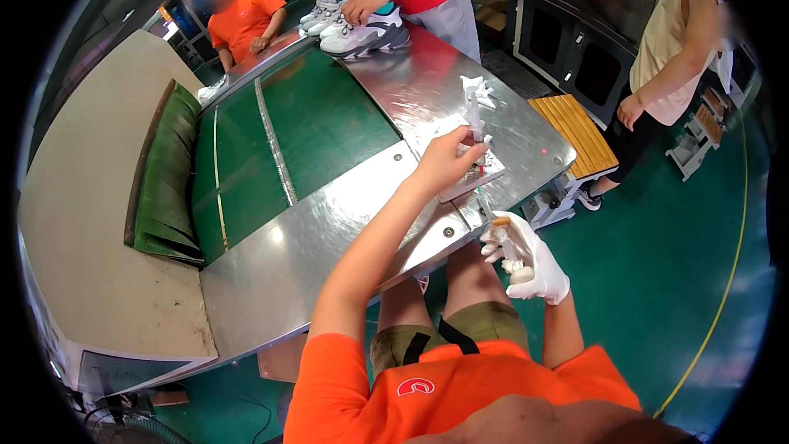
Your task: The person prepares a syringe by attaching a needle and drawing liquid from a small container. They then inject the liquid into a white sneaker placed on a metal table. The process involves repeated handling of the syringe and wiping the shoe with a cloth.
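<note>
My left hand (448, 163), bare, reaches over the metal tabletop with thumb and fingers closed at a small, partly hidden item. A translucent, narrow object (474, 119) rises beside its fingertips; whether they grip it is unclear. Beneath the hand lies a flat, pale, speckled block (494, 168) with small bits on it. My right hand (542, 267) wears a white glove, off the table's near edge. Its fingers curl around a thin tool with a tan part (500, 221) and a whitish wad (518, 270). Crumpled white material (477, 89) lies farther up the table.
Left of my arm runs a green conveyor belt (329, 107) with a green flap (168, 181) beside it. White-grey sneakers (370, 36) stand at the far end, where a person in red touches one. Another person sits far left; one stands right by a yellow slatted platform (575, 136).
</note>
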`<action>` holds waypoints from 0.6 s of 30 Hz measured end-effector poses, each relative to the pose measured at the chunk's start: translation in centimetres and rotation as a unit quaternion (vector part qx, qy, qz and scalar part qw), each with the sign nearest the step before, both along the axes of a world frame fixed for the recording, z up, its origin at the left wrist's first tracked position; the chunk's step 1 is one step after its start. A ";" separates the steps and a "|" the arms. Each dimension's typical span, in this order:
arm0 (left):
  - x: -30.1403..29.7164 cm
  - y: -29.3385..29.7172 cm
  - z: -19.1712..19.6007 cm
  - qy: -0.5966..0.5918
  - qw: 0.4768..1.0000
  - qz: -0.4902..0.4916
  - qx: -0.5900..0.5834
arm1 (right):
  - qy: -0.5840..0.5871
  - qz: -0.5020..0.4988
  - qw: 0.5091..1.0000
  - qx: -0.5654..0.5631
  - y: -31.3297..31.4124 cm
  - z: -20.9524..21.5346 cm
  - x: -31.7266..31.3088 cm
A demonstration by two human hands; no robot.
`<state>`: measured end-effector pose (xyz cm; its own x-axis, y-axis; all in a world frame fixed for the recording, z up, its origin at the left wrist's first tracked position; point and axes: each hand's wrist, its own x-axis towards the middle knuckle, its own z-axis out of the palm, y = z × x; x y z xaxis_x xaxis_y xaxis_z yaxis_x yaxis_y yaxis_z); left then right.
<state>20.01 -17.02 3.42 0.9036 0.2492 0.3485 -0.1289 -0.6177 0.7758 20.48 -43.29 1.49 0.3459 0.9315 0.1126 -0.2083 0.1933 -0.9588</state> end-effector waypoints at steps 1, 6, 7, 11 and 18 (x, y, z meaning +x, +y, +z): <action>-0.1 -0.4 0.2 0.004 1.000 0.002 0.015 | -0.003 -0.003 1.000 -0.001 -0.1 0.0 0.0; -0.8 -1.7 0.2 -0.005 0.999 -0.005 0.035 | -0.006 -0.008 1.000 0.002 -0.4 -0.5 0.0; -0.6 -1.6 -0.3 -0.023 0.999 -0.004 0.039 | -0.007 -0.006 1.000 -0.002 -0.5 -0.5 0.0; -0.9 -1.4 -0.3 -0.011 1.000 0.004 0.021 | -0.009 -0.002 1.000 -0.008 -0.7 0.1 -0.3; -1.3 -0.4 -0.8 -0.015 0.999 0.030 0.040 | -0.016 0.009 1.000 0.003 -0.2 0.4 -0.4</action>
<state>18.74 -17.45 2.63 0.8764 0.2738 0.3961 -0.1117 -0.6846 0.7203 20.04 -43.49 1.85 0.3250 0.9368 0.1292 -0.1803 0.1955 -0.9640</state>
